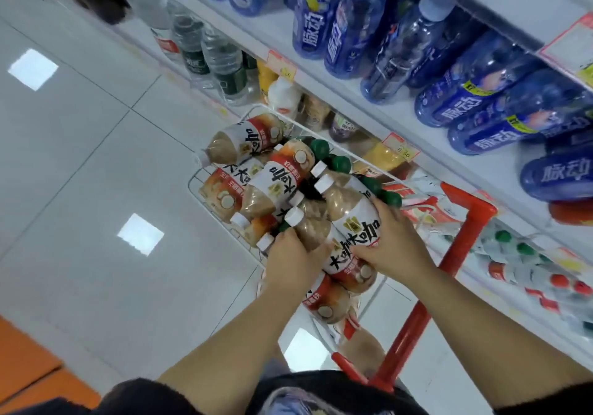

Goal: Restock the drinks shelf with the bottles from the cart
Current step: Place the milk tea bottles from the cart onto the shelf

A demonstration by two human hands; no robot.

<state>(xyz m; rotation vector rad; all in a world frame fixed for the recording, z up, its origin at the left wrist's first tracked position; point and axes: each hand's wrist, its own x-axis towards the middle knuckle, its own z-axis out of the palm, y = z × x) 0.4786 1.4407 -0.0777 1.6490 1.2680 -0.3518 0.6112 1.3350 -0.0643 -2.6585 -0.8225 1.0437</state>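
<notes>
- head view looks down into the wire cart [205,177] at the centre of the frame, heaped with beige drink bottles; the drinks shelf [369,93] runs along the right side, from top centre to lower right.
- step in hand, as i judge it: picking stock out of the cart, two bottles at once; neither is clear of the heap yet.
- right hand [398,247], just right of centre, has its grip closed round a beige bottle [346,209], with fingers wrapped over the right side of the label and the thumb across its lower part.
- left hand [293,260], just left of it, has its grip curled round a second beige bottle [313,231], thumb on the bottle's side; how far the fingers reach underneath is hidden.
- both held bottles lie on the heap at the near end of the cart, side by side and touching.
- long axis of each runs diagonally: white caps point to the upper left of the frame, bases to the lower right by the wrists, so they are lying tilted, not upright.
- next move likely calls for lifting both clear without dragging loose neighbours along, then turning them caps up and swinging right to the shelf.
- blue bottles [465,100] fill the upper right tier; which slot suits the beige ones i cannot tell.
</notes>
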